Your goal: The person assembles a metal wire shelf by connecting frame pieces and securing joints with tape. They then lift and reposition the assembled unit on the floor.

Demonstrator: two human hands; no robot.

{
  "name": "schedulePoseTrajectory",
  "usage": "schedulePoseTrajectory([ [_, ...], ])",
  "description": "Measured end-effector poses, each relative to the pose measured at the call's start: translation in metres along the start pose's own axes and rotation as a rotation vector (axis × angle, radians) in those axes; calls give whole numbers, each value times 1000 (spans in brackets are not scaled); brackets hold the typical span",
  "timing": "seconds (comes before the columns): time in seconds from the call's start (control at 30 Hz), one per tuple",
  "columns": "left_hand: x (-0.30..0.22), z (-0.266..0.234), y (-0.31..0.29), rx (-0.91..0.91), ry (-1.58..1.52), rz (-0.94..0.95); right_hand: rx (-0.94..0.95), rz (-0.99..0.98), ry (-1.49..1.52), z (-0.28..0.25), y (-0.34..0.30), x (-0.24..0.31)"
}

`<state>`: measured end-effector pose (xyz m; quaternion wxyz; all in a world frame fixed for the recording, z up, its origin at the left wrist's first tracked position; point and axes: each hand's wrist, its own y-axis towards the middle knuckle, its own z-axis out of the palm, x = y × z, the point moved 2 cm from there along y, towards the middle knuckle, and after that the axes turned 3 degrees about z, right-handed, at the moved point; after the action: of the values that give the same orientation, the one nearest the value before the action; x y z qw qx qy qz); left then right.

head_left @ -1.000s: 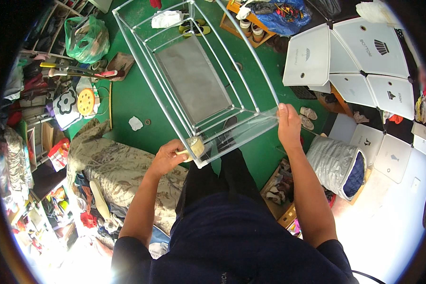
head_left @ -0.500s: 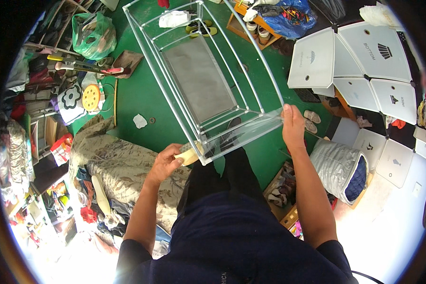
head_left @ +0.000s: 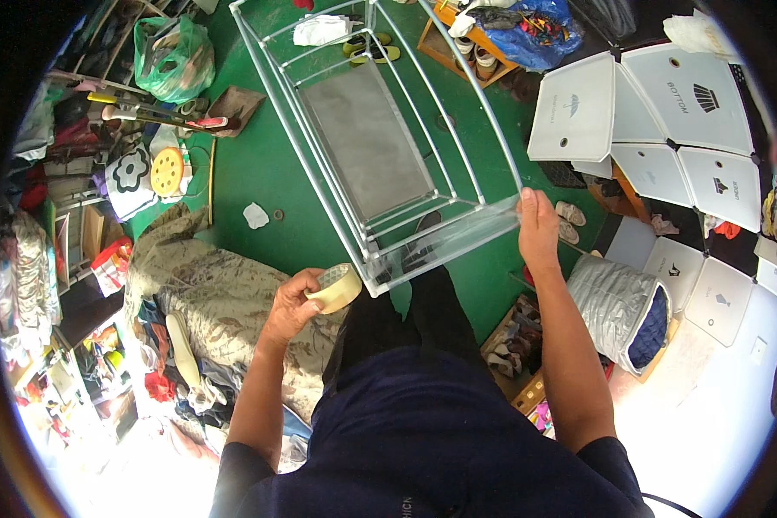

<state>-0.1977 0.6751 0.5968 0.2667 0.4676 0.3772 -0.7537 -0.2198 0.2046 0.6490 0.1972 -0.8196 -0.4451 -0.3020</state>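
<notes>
A roll of pale yellow tape [head_left: 337,290] is in my left hand [head_left: 295,304], pinched between thumb and fingers beside the near left corner of a rack. This rack frame [head_left: 447,164] is built of thin white-grey tubes and leans away from me. A grey panel [head_left: 364,138] lies inside the tubes. Across the rack's near end, clear film or tape [head_left: 457,242] spans from the left corner to my right hand [head_left: 539,226]. My right fingers are closed round the near right corner of the rack; whether they also pinch the clear strip cannot be made out.
A camouflage cloth [head_left: 224,302] covers a heap on the left. White storage cubes [head_left: 686,95] stand at the right, near a silvery quilted bag [head_left: 609,302]. Ahead are shoes [head_left: 483,60] and a blue plastic bag [head_left: 540,34]. A dustpan [head_left: 236,110] lies on the green floor.
My left hand has drawn the tape roll slightly left and away from the rack's corner, and the roll has turned so its round opening shows. My right hand stays on its corner.
</notes>
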Motion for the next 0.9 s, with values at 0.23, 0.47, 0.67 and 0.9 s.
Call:
schedulePoseTrajectory([
  [0.23, -1, 3, -5, 0, 22, 2, -4, 11, 10, 0, -1, 2],
  [0.47, -10, 6, -9, -11, 8, -20, -4, 20, -7, 0, 0, 2],
  [0.67, -27, 7, -8, -33, 46, 10, -4, 11, -8, 0, 0, 1],
  [0.9, -41, 9, -9, -32, 65, 31, 1, 10, -11, 0, 1, -2],
])
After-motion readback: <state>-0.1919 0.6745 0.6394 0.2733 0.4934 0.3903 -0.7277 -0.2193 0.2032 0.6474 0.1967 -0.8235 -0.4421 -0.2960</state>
